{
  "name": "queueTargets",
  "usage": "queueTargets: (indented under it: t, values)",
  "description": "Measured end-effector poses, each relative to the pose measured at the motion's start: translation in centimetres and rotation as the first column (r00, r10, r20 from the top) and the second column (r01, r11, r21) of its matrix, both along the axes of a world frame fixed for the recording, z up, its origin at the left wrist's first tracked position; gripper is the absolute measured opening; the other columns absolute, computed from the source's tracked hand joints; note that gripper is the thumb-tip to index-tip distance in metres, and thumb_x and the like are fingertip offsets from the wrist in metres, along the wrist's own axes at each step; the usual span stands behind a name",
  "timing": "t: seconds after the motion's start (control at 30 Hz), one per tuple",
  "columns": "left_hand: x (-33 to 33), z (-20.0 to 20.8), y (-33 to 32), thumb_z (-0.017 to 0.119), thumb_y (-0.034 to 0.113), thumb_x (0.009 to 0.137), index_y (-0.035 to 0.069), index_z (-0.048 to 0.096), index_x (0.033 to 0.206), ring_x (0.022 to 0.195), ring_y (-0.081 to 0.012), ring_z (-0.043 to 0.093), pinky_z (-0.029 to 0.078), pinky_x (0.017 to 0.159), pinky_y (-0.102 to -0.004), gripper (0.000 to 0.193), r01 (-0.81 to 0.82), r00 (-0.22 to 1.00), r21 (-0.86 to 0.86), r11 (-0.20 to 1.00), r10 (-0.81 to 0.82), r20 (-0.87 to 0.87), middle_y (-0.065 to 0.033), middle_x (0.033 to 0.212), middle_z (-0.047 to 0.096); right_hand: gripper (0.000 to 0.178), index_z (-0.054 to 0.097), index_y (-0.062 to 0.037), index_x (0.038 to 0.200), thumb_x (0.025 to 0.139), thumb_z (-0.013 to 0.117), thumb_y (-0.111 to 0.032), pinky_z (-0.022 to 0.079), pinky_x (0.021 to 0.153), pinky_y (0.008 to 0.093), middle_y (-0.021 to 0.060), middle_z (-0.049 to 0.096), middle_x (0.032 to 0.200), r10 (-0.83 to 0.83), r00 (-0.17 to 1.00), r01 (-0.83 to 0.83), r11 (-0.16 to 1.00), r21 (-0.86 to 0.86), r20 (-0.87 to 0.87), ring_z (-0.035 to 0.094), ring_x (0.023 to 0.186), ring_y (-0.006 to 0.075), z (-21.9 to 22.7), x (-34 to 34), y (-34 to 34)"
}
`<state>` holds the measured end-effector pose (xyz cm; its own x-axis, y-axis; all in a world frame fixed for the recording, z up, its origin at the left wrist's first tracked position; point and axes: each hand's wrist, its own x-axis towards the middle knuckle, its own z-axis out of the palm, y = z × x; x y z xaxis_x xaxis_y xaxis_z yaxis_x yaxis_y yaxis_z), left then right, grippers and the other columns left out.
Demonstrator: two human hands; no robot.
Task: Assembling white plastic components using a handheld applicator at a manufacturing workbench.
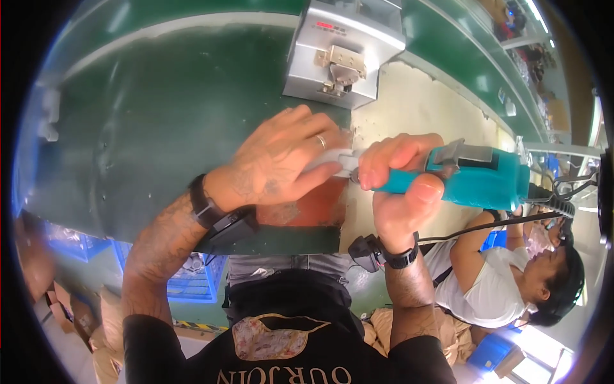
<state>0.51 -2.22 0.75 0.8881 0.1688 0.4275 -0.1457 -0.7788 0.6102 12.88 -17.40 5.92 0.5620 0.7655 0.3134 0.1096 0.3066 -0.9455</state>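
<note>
A teal electric screwdriver (pixel 483 182) lies almost level in my right hand (pixel 403 176), whose fingers and thumb wrap round its narrow front end. Its tip points left, toward my left hand (pixel 281 153). Between that hand's thumb and fingers is a small pale plastic piece (pixel 332 157), and the screwdriver's tip meets or nearly meets it. The exact contact is partly hidden by my fingers. Both hands are above the front part of the bench, over an orange-red patch (pixel 304 208).
A silver metal box (pixel 345 54) with a latch stands beyond my hands. The green bench mat (pixel 153 109) spreads left; a cream board (pixel 422 105) lies right. A black cable (pixel 486 225) trails right, near a seated person in white (pixel 492 281). Blue crates (pixel 198 281) sit below the bench.
</note>
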Motion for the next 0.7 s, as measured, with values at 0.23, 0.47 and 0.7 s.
queueTargets:
  t: [0.23,0.47,0.7]
  values:
    - [0.7,2.4,0.3,0.074,0.022,0.088,0.009,0.070,0.120,0.104,-0.0332,0.060,0.051,0.093,-0.0432,0.034,0.048,0.996,0.077,0.996,-0.042,-0.074,-0.0100,0.117,0.065,0.050,0.049,-0.0035,0.103,0.102,0.061,-0.052,0.048,0.061,0.0334,0.0093,0.056,0.075,-0.113,0.985,0.108,0.993,0.044,0.132,0.056,0.065,0.0186,-0.1,-0.2,-0.4]
    - [0.0,2.4,-0.4,0.083,0.026,0.082,0.009,0.073,0.120,0.111,-0.0330,0.066,0.052,0.097,-0.0443,0.042,0.140,0.987,0.157,0.977,-0.150,0.049,-0.0104,0.129,0.067,0.052,0.060,0.0015,0.117,0.101,0.069,-0.047,0.051,0.066,0.0315,0.0078,0.066,0.083,-0.114,0.986,0.123,0.990,0.069,-0.119,0.064,0.073,0.0173,2.0,-0.1,-3.1]
    - [-1.9,3.4,-3.3,0.087,0.022,0.080,0.012,0.076,0.113,0.098,-0.0296,0.067,0.055,0.084,-0.0414,0.036,0.118,0.991,0.221,0.968,-0.129,0.039,-0.0062,0.116,0.068,0.053,0.057,0.0015,0.117,0.103,0.064,-0.049,0.050,0.066,0.0312,0.0075,0.064,0.078,-0.362,0.919,0.388,0.901,0.193,-0.155,0.062,0.070,0.0172,2.9,3.3,-6.0]
